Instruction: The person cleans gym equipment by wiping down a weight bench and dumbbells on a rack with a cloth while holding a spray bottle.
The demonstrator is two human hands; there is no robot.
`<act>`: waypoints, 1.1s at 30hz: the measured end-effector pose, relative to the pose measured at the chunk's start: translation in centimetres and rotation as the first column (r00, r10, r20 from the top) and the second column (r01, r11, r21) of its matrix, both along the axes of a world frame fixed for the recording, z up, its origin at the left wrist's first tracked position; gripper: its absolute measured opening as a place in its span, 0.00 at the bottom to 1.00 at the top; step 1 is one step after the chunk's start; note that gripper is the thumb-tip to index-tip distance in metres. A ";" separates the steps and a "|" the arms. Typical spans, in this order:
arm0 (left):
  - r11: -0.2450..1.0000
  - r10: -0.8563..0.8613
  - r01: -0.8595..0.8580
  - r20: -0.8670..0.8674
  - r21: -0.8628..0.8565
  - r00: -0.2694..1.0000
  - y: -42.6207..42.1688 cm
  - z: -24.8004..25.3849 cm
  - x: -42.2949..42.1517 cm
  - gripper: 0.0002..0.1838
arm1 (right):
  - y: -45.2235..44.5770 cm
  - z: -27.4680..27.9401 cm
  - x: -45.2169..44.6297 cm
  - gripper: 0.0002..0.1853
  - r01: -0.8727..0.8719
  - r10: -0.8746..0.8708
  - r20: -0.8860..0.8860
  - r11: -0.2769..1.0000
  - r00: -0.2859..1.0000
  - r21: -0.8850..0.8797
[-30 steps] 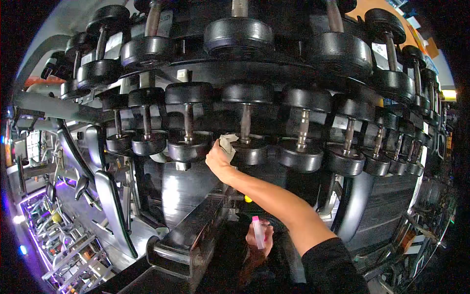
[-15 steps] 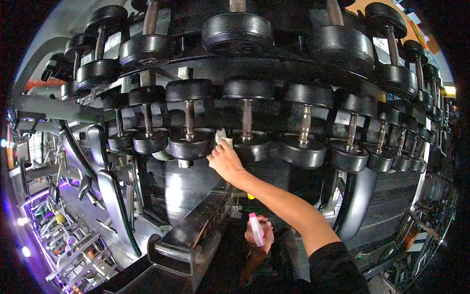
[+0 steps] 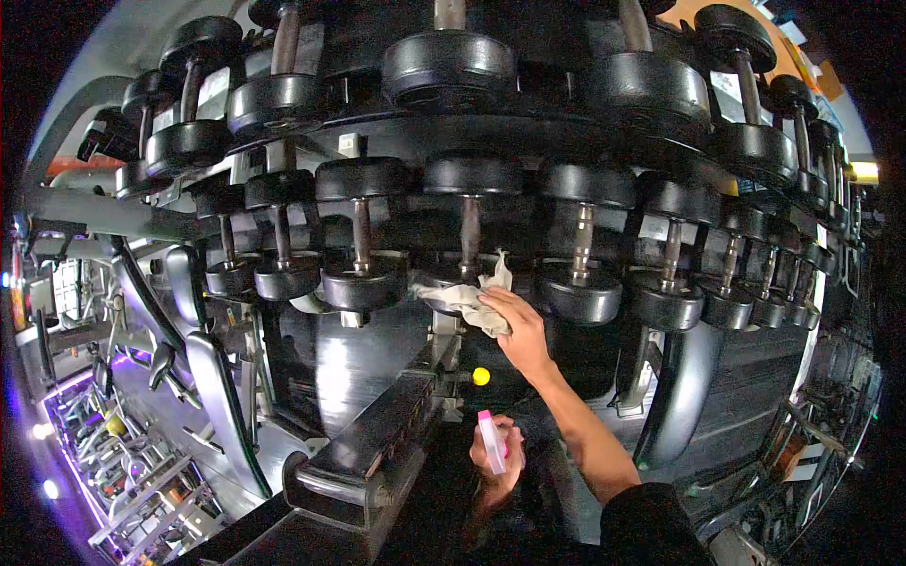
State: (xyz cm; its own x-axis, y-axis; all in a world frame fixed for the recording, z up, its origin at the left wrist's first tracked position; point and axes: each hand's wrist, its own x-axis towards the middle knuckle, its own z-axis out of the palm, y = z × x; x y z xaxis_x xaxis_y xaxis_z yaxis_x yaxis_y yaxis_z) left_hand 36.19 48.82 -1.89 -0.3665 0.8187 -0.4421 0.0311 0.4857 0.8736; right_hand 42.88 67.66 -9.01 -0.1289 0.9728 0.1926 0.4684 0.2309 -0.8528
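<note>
My right hand (image 3: 518,330) is closed on a crumpled off-white cloth (image 3: 469,302), which lies over the near head of a black dumbbell (image 3: 470,228) in the lower row. The cloth hides much of that head. Lower down, close to my body, my left hand (image 3: 511,453) is wrapped around a spray bottle (image 3: 491,441) with a pink top and a pale, see-through part. Some of the left fingers are hidden behind it. Another dumbbell (image 3: 582,291) sits just right of the cloth, and one more (image 3: 364,281) to its left.
An upper row of larger dumbbells (image 3: 449,74) runs across the rack. A padded bench (image 3: 223,401) stands at left, and a dark machine beam (image 3: 363,453) reaches toward the rack. A yellow round knob (image 3: 481,376) shows below the cloth. Another upright pad (image 3: 681,401) is at right.
My right hand has moved right with the cloth, from the gap between two dumbbells onto the front of one head. The cloth is more spread out. My left hand has barely moved.
</note>
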 end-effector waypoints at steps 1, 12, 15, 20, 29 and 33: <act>1.000 -0.002 0.002 0.001 0.001 1.000 0.4 0.3 0.0 0.12 | -0.3 -0.1 0.1 0.29 0.059 -0.059 0.001 0.998 0.998 -0.003; 0.994 -0.106 0.110 -0.152 0.017 0.983 0.7 1.2 -0.1 0.11 | -2.5 -2.3 3.5 0.18 0.158 -0.215 -0.020 0.775 0.976 -0.612; 0.992 -0.099 0.108 -0.132 0.063 0.986 0.6 0.7 -0.2 0.11 | -1.8 0.9 3.2 0.16 0.142 -0.451 -0.293 0.712 0.843 -0.687; 0.973 -0.170 0.201 -0.242 0.111 0.955 0.9 0.9 -0.5 0.10 | 0.7 5.2 -0.3 0.26 0.239 -0.269 -0.213 0.958 0.939 -0.157; 0.996 -0.003 -0.006 0.093 0.090 0.996 -0.9 -0.9 0.1 0.13 | 4.7 0.0 -3.5 0.22 -0.342 0.250 0.522 0.936 0.816 0.088; 0.975 0.099 -0.118 0.104 0.190 0.990 -0.7 -1.0 0.9 0.12 | 3.7 1.0 -2.0 0.25 -0.305 0.227 0.488 0.948 0.843 0.086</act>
